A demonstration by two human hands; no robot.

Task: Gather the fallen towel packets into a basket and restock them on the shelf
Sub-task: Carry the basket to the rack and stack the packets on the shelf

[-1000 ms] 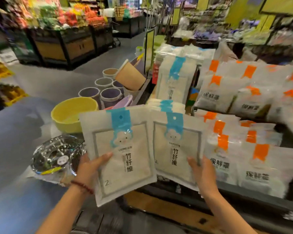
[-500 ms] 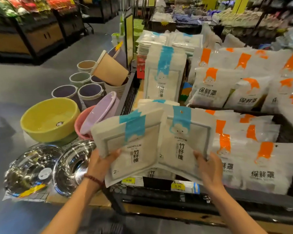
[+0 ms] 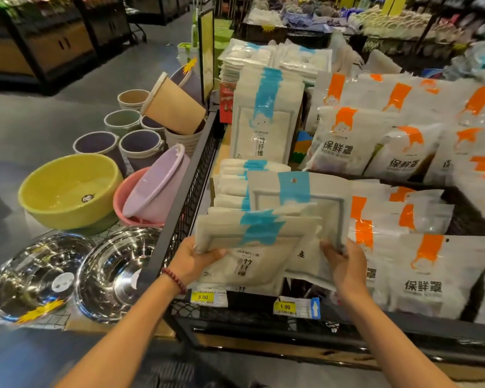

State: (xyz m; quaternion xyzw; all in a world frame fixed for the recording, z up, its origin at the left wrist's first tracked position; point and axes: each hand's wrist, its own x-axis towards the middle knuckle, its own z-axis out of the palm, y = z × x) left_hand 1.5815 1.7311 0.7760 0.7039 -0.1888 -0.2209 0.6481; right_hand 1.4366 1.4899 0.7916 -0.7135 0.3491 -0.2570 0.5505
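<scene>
While you stand at the front left corner of the black mesh shelf (image 3: 189, 189), your left hand (image 3: 192, 260) grips the left edge of one blue-striped towel packet (image 3: 252, 236), fingers curled round it, thumb on its face. Bead bracelet (image 3: 174, 276) on that wrist. Your right hand (image 3: 345, 264) grips the lower right edge of a second towel packet (image 3: 305, 197), fingers curled over the edge. The packet in your left hand is tilted, its top bent over, and it overlaps the lower left of the second one, which is held more upright. Both sit just above the shelf's front rail, over the two yellow price tags (image 3: 207, 297) clipped there. Behind them, along the shelf's left edge, a stack of blue-striped packets (image 3: 235, 189) lies flat, and further back one blue-striped packet stands upright (image 3: 266, 119). Orange-striped packets (image 3: 420, 270) fill the right side of the shelf, touching the second towel packet's right edge. Left of the shelf, low down: two steel bowls (image 3: 39, 275) side by side, a yellow basin (image 3: 67, 189) behind them, a lilac basin (image 3: 154, 186) tilted inside a pink one, and round tubs (image 3: 140, 144) further back with a brown bucket (image 3: 174, 105) tipped on top. No basket can be made out in this view.
</scene>
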